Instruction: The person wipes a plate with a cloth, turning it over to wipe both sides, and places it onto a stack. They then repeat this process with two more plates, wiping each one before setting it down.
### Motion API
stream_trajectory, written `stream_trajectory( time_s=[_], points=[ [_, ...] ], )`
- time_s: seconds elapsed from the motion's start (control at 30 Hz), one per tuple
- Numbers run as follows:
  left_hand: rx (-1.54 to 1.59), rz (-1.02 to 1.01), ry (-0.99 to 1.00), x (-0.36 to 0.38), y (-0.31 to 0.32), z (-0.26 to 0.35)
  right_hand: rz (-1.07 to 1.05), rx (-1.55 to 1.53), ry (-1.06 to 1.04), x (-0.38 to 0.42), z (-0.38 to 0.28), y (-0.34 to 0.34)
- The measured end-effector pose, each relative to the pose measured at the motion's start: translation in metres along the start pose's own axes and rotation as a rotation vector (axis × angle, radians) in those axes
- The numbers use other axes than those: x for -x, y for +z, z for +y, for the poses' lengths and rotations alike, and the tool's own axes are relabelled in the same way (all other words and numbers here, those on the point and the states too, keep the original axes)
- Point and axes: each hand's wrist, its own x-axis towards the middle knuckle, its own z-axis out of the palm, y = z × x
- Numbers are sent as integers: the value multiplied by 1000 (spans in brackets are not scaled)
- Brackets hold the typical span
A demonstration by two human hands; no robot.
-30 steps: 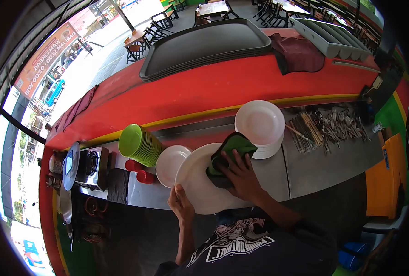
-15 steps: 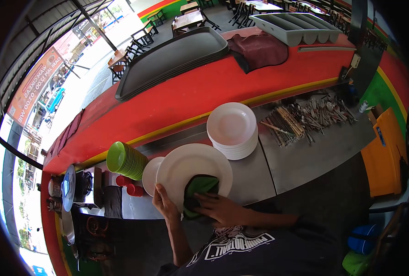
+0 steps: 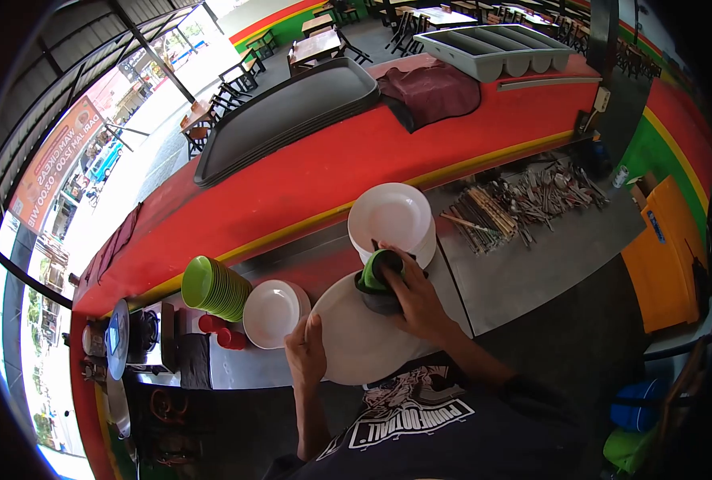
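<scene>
A large white plate is tilted in front of my body, above the edge of the steel counter. My left hand grips its left rim, thumb on the upper face. Near the plate's far right rim, my right hand presses a green and black cloth against it, fingers closed on the fabric. Just beyond the cloth stands a stack of white plates, partly hidden by that hand. Left of the held plate is a shorter stack of white plates.
Green bowls stand nested by red cups and a stove. Loose cutlery covers the right counter. Along the red ledge lie dark trays, a maroon cloth and a grey cutlery holder.
My right hand has moved the cloth from the plate's lower right to its far right rim. The plate has come lower and tilted, uncovering the shorter stack at left.
</scene>
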Motion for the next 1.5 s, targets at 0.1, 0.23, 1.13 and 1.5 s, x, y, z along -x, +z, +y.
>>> stream_trajectory(
  time_s=[0.1,0.23,1.13,1.5],
  points=[
    [-14,-96,-1,9,-2,-3,-112,-64,16,1,1,5],
    [-48,-243,99,13,-11,3,-207,19,-160,-3,-23,-7],
    [424,63,-267,53,-24,-44,139,-498,470,87,-13,46],
    [196,-351,-223,77,-69,-64,-330,91,277,88,-103,55]
  ],
)
